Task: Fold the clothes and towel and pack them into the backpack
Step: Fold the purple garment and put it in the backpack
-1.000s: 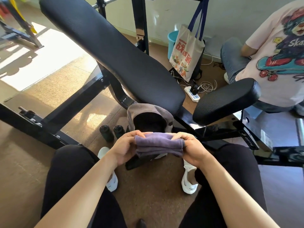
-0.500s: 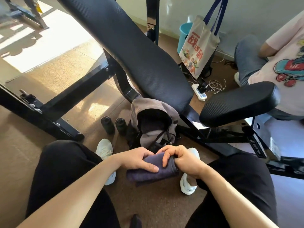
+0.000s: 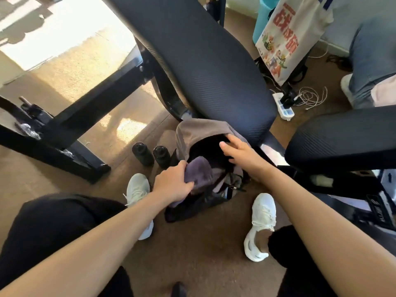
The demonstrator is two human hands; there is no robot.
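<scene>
The left hand is clamped around one end of the folded purple towel, fingers curled over it and thumb underneath; the towel's near end is hidden by the hand and its far end sits at the mouth of the grey backpack. How far the towel reaches inside cannot be told, since the opening is a dark hollow. The right hand rests at the far edge of the opening with fingers spread; its fingertips lie against the rim, and whether they pinch the fabric is unclear. The backpack stands on the brown floor under the black bench pad, its lower part blurred. Two black bottles stand just beside it. A tote bag hangs beyond, cut off at the top.
</scene>
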